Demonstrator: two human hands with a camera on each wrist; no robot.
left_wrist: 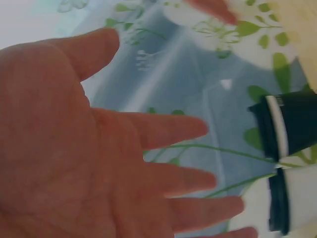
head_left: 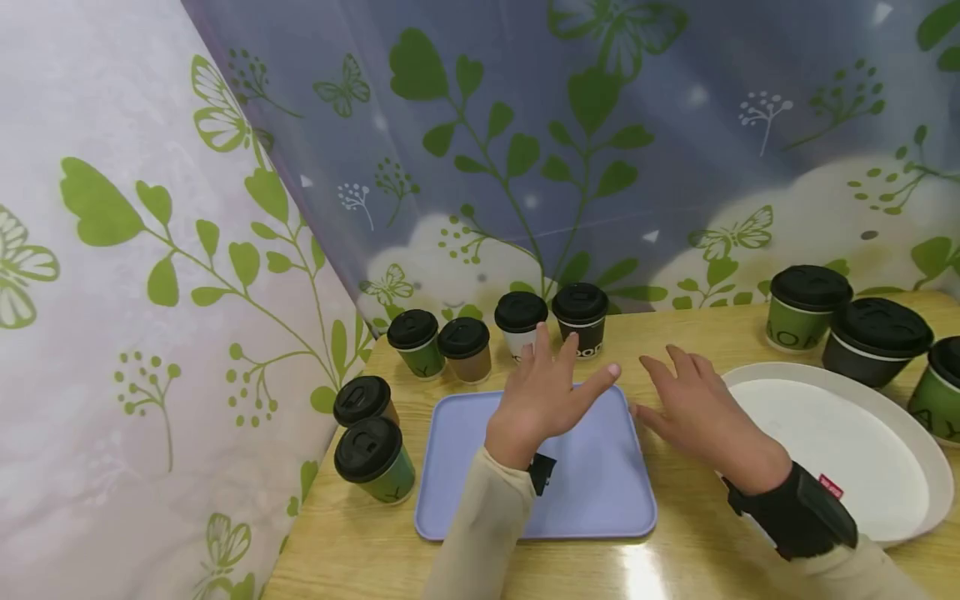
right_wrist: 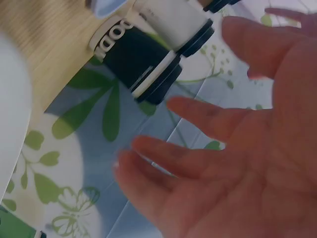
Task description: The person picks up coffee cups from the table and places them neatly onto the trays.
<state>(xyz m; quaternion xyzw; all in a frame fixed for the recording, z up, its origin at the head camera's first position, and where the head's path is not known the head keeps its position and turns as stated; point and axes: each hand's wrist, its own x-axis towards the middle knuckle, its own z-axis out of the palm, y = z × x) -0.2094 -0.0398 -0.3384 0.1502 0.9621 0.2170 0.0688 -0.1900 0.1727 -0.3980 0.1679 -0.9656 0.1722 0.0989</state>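
My left hand (head_left: 536,404) hovers above the lavender tray (head_left: 600,492), its fingers spread and holding nothing. Beyond its fingertips stand a white paper cup (head_left: 517,321) and a black paper cup (head_left: 582,321), both with black lids; the fingers partly cover them in the head view. My right hand (head_left: 697,408) is in the air between the lavender tray and a round white tray (head_left: 832,442), fingers loosely extended and nothing in it. In the right wrist view the black cup (right_wrist: 136,59) appears past the fingertips. The left wrist view shows the open palm (left_wrist: 74,148).
A green cup (head_left: 420,358) and a brown cup (head_left: 468,367) stand behind the tray's left corner. Left of it are another brown cup (head_left: 363,400) and green cup (head_left: 378,467). Several lidded cups, one dark (head_left: 870,358), surround the round tray. Patterned curtains (head_left: 480,167) border the wooden table (head_left: 360,550).
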